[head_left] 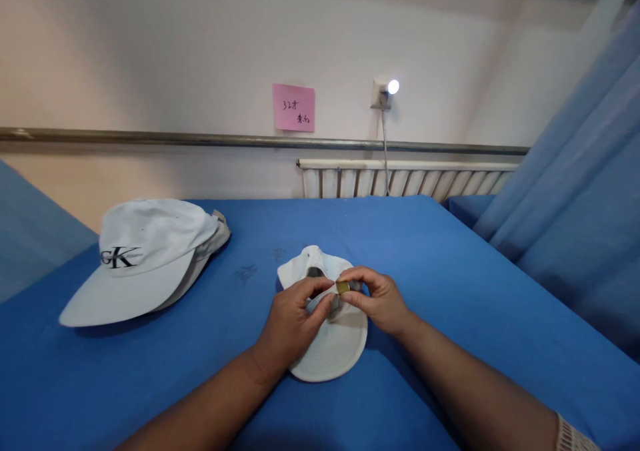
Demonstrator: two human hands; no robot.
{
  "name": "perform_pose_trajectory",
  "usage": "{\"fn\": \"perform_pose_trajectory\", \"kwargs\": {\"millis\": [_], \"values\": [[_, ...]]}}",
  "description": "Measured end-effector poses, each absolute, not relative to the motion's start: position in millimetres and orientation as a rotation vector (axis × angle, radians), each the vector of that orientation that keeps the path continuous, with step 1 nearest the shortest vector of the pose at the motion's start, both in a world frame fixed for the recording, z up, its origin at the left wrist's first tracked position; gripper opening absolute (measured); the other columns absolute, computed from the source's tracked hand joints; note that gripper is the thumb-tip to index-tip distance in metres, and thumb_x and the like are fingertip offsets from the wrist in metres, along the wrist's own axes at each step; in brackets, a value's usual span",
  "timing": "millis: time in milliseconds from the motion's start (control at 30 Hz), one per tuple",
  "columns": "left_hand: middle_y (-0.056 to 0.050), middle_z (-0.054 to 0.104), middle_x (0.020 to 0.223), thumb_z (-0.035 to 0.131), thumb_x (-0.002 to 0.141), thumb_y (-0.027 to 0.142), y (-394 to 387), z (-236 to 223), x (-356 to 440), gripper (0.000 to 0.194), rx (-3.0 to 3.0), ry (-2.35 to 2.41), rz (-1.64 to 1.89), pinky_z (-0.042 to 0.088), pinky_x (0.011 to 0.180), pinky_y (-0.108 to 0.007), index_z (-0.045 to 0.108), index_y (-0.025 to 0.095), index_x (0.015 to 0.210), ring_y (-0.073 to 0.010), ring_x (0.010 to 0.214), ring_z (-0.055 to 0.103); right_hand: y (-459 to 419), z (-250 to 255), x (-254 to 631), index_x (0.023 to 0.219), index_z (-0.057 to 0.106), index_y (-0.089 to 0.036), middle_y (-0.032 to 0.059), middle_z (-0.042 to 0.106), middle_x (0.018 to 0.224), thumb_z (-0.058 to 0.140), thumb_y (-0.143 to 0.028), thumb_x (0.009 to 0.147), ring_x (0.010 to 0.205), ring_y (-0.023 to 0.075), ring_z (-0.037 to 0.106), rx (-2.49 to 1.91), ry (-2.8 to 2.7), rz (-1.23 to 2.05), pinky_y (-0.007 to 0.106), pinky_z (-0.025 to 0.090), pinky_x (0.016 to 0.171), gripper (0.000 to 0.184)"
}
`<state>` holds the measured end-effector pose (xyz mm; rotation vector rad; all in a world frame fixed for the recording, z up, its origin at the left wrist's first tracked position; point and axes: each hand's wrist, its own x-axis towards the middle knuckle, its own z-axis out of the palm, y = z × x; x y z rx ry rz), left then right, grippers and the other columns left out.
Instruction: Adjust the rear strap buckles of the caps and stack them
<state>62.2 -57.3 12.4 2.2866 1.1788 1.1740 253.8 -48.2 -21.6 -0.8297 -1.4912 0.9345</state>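
Note:
A white baseball cap (330,352) lies on the blue-covered table, its brim toward me. Over it, my left hand (296,314) pinches the cap's white strap between thumb and fingers. My right hand (381,299) grips a small gold-coloured metal buckle (343,287) at the strap, from the other side. Both hands' fingertips nearly meet there. A dark patch shows inside the cap's opening. Part of the strap and the cap's middle are hidden by my fingers.
Stacked white caps (145,251), the top one with black lettering, sit at the left on the blue sheet (425,251). Behind are a wall rail (225,140), a radiator (410,179), a pink note (294,108) and a socket with a cord. A blue curtain (580,204) hangs at right.

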Motion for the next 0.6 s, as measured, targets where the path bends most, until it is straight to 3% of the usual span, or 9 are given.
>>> {"fn": "perform_pose_trajectory", "kwargs": {"millis": [600], "values": [[0.001, 0.074, 0.08, 0.064, 0.084, 0.027, -58.2, 17.9, 65.8, 0.01, 2.057, 1.183, 1.099, 0.053, 0.071, -0.026, 0.071, 0.02, 0.087, -0.0146, 0.073, 0.069, -48.8, -20.0, 250.8, 0.088, 0.07, -0.023, 0.0013, 0.071, 0.085, 0.076, -0.032, 0.075, 0.079, 0.0165, 0.065, -0.854, -1.511, 0.936, 0.029, 0.053, 0.074, 0.017]]}}
